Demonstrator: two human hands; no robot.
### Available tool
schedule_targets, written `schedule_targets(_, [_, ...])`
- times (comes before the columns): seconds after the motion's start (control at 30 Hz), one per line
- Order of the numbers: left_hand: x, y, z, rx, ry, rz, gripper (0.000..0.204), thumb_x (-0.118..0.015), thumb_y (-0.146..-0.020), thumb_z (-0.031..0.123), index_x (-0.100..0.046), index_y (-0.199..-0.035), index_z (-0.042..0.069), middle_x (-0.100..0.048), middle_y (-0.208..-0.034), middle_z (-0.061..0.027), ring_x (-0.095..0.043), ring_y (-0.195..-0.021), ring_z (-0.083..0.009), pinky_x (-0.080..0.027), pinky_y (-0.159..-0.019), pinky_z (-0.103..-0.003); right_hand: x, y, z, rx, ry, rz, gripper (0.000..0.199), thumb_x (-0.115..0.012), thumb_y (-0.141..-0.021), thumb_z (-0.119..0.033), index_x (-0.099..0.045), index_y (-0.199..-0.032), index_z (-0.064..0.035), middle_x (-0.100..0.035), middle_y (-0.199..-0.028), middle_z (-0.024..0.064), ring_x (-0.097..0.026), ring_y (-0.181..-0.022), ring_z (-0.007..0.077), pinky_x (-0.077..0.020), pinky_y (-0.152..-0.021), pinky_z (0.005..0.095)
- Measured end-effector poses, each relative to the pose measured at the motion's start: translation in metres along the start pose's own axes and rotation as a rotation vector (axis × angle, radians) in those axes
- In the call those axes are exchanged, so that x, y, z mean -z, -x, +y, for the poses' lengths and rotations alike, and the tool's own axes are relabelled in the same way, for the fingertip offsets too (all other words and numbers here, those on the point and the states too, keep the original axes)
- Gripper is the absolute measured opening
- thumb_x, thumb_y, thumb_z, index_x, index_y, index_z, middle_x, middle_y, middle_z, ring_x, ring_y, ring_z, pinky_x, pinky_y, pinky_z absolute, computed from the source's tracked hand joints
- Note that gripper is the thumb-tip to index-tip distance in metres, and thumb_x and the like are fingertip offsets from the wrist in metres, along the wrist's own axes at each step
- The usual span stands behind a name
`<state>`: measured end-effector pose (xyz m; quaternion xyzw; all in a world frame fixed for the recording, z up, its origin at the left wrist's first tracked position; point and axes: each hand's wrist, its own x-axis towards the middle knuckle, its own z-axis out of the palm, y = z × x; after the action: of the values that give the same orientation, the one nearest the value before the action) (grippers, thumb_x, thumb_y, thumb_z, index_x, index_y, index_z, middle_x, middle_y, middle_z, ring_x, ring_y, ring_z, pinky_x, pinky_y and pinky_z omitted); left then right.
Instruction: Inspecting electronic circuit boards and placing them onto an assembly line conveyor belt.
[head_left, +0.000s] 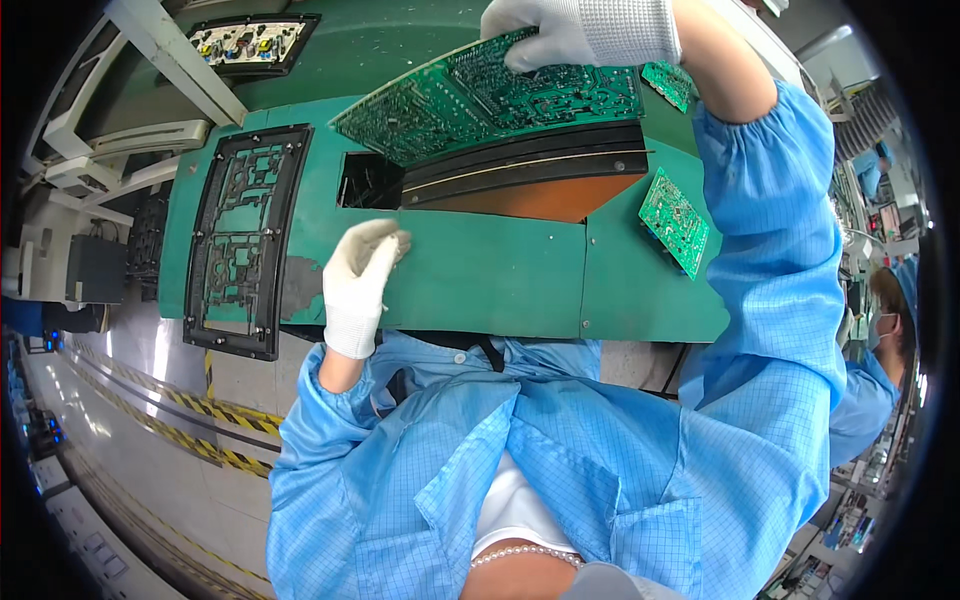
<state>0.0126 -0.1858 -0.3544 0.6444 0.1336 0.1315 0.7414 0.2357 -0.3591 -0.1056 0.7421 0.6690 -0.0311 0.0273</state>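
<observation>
My right hand [570, 35], in a white glove, grips a large green circuit board [490, 95] by its upper edge. The board stands tilted over a rectangular opening in the green tabletop [480, 265], its dotted face with many small joints turned toward me. My left hand [360, 280], also gloved, hovers above the table left of the opening, apart from the board. Its fingers are drawn together toward the thumb, and I see nothing held in them. Within the opening are black rails [530, 150] and an orange-brown panel [540, 195].
A black frame fixture [245, 240] with cut-outs lies on the left of the table. A smaller green board [675, 222] rests at the right, with another board [668, 85] behind it. A populated board in a black frame [255, 45] sits at the far left. Another person [880, 350] is at right.
</observation>
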Motion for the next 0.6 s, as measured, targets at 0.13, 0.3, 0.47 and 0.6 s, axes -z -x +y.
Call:
schedule_targets(0.13, [0.004, 0.008, -0.006, -0.012, -0.046, 0.028, 0.027, -0.061, -0.097, 0.008, -0.059, -0.120, -0.007, -0.069, -0.108, -0.0161, -0.067, -0.099, -0.0203, -0.053, -0.090, -0.029, 0.008, -0.005, 0.006, -0.150, -0.112, -0.124, 0.027, -0.068, -0.086, -0.022, -0.067, -0.095, 0.0035, -0.065, -0.077, 0.0205, -0.064, -0.073, 0.0341, -0.0495, -0.070, 0.0409])
schedule_targets(0.3, [-0.002, 0.005, -0.010, -0.033, -0.011, 0.034, 0.024, -0.061, -0.096, 0.005, -0.059, -0.118, -0.006, -0.069, -0.106, -0.0146, -0.067, -0.099, -0.0193, -0.052, -0.089, -0.028, 0.001, -0.006, 0.023, -0.070, -0.126, -0.160, 0.026, -0.068, -0.086, -0.022, -0.066, -0.092, 0.0037, -0.064, -0.075, 0.0196, -0.063, -0.070, 0.0319, -0.0487, -0.068, 0.0402])
schedule_targets(0.47, [-0.006, 0.008, -0.012, -0.032, -0.039, 0.049, 0.023, -0.061, -0.096, 0.004, -0.059, -0.117, -0.006, -0.069, -0.106, -0.0139, -0.067, -0.100, -0.0185, -0.052, -0.090, -0.029, 0.005, -0.008, 0.009, -0.069, -0.123, -0.162, 0.026, -0.068, -0.085, -0.022, -0.066, -0.090, 0.0036, -0.064, -0.075, 0.0197, -0.063, -0.071, 0.0322, -0.0484, -0.067, 0.0407])
schedule_targets(0.6, [-0.007, 0.009, -0.012, -0.052, -0.051, 0.047, 0.023, -0.060, -0.096, 0.004, -0.059, -0.117, -0.006, -0.069, -0.106, -0.0136, -0.067, -0.100, -0.0183, -0.052, -0.090, -0.028, 0.000, -0.006, 0.008, -0.054, -0.070, -0.136, 0.026, -0.067, -0.086, -0.022, -0.066, -0.090, 0.0035, -0.064, -0.076, 0.0209, -0.064, -0.073, 0.0338, -0.0494, -0.069, 0.0414])
